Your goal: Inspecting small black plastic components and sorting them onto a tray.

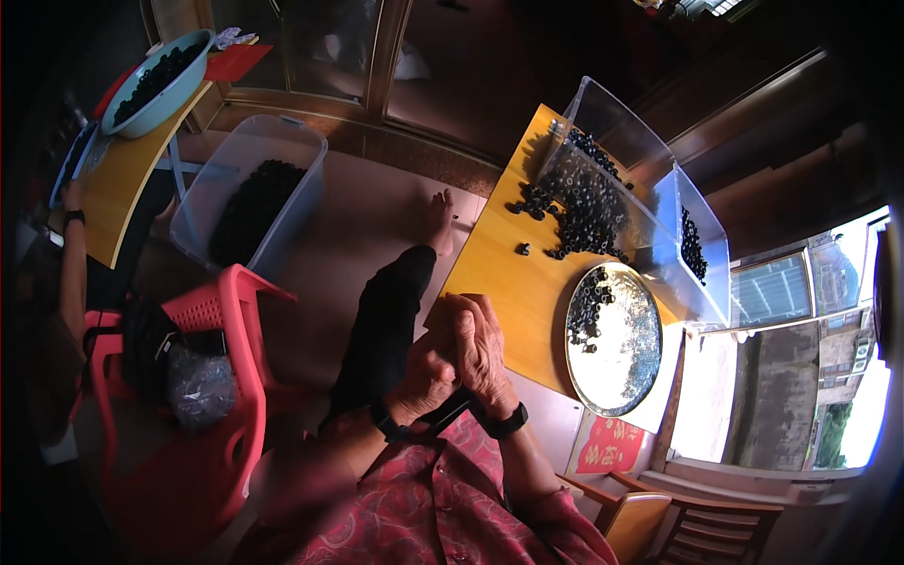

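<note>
My left hand [426,379] and my right hand [482,350] are pressed together in front of my body, beside the near corner of the yellow table [504,273]. Both have curled fingers, and what they hold, if anything, is hidden between them. Small black ring-shaped pieces [586,226] lie in a loose pile on the table, beyond my hands. To the right of them a round shiny tray [629,363] carries more black pieces [590,306] along its left side. A transparent plastic box [692,179] at the table's far side also contains black pieces [694,247].
On the floor at left stands a transparent tub [306,141] of black pieces. A red plastic chair [243,330] bears a plastic bag [201,384]. Another person's arm [73,273] reaches a second table [121,202] holding a pale blue basin [193,71]. Wooden chairs [720,527] stand lower right.
</note>
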A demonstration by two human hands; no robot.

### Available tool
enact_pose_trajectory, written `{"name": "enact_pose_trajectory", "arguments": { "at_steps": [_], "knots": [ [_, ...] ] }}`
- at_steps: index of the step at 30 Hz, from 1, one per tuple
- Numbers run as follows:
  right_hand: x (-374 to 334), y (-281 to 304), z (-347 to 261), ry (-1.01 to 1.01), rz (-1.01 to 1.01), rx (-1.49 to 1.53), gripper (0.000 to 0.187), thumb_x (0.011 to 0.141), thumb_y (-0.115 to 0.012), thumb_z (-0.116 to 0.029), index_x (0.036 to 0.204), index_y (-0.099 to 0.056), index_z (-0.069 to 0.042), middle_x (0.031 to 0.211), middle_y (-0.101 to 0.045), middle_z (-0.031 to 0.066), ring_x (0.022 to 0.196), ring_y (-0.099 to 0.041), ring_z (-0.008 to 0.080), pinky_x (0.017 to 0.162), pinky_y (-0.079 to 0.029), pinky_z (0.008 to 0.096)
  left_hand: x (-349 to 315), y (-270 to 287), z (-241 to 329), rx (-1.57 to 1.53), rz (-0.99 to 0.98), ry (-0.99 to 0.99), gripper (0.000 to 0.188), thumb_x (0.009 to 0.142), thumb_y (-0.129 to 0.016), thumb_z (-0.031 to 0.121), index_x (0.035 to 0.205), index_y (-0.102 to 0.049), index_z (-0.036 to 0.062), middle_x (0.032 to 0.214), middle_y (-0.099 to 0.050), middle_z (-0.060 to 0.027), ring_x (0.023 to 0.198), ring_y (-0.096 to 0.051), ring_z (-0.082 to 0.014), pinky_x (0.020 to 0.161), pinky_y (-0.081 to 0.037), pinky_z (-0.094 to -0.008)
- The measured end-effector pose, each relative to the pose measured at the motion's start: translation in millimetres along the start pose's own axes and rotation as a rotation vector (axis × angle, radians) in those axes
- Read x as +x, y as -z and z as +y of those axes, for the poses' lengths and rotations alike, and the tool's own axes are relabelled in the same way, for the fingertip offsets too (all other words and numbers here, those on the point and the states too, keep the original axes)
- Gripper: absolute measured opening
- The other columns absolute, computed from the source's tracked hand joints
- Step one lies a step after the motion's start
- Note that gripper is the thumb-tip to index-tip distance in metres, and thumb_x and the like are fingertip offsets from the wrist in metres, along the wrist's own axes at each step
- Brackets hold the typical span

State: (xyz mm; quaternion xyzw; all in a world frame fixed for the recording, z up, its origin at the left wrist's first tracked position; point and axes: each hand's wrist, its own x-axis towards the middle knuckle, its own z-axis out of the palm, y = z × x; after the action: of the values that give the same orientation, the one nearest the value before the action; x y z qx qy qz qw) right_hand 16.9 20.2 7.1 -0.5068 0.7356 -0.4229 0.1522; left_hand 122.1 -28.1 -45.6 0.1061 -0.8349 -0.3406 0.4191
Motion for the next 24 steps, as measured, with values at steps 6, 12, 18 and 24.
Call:
{"name": "enact_pose_trajectory", "arguments": {
  "at_steps": [6, 12, 18, 24],
  "knots": [
    [3.3, -6.5, -1.0, 0.03, -0.004, -0.107, 0.048, 0.104, -0.028, -0.039, 0.118, -0.06, -0.006, 0.111, -0.056, 0.018, 0.104, -0.056, 0.0381, 0.091, -0.045, 0.0424, 2.1, -1.6, -1.5, -0.108, 0.076, 0.096, 0.026, 0.076, -0.073, 0.0, 0.101, -0.066, -0.0018, 0.099, -0.064, -0.0159, 0.095, -0.065, -0.0309, 0.081, -0.053, -0.0377],
    [3.9, -7.4, -2.2, 0.045, -0.022, -0.115, 0.049, 0.103, -0.029, -0.042, 0.122, -0.058, -0.007, 0.115, -0.054, 0.0179, 0.108, -0.054, 0.0382, 0.092, -0.043, 0.0433, 7.4, 4.9, -0.7, -0.139, 0.104, 0.056, 0.029, 0.075, -0.074, -0.002, 0.103, -0.064, -0.0021, 0.101, -0.062, -0.0159, 0.096, -0.064, -0.0308, 0.081, -0.053, -0.0366],
    [0.6, -5.4, 1.3, 0.017, -0.008, -0.027, 0.052, 0.103, -0.03, -0.043, 0.123, -0.057, -0.003, 0.118, -0.053, 0.0178, 0.11, -0.054, 0.0351, 0.096, -0.042, 0.0402, 1.0, 0.5, -5.1, -0.08, 0.052, 0.067, 0.035, 0.073, -0.072, 0.002, 0.108, -0.065, 0.0012, 0.102, -0.063, -0.0159, 0.093, -0.065, -0.0325, 0.074, -0.055, -0.0369],
    [-16.2, 12.5, 4.7, -0.064, 0.209, 0.175, 0.018, 0.094, -0.058, -0.007, 0.108, -0.066, 0.001, 0.11, -0.06, 0.0133, 0.102, -0.06, 0.0247, 0.086, -0.048, 0.0311, 2.6, 0.0, 1.2, 0.065, -0.034, 0.139, 0.021, 0.081, -0.066, -0.001, 0.102, -0.064, -0.0008, 0.094, -0.06, -0.0142, 0.084, -0.059, -0.031, 0.071, -0.051, -0.0379]
  ]
}}
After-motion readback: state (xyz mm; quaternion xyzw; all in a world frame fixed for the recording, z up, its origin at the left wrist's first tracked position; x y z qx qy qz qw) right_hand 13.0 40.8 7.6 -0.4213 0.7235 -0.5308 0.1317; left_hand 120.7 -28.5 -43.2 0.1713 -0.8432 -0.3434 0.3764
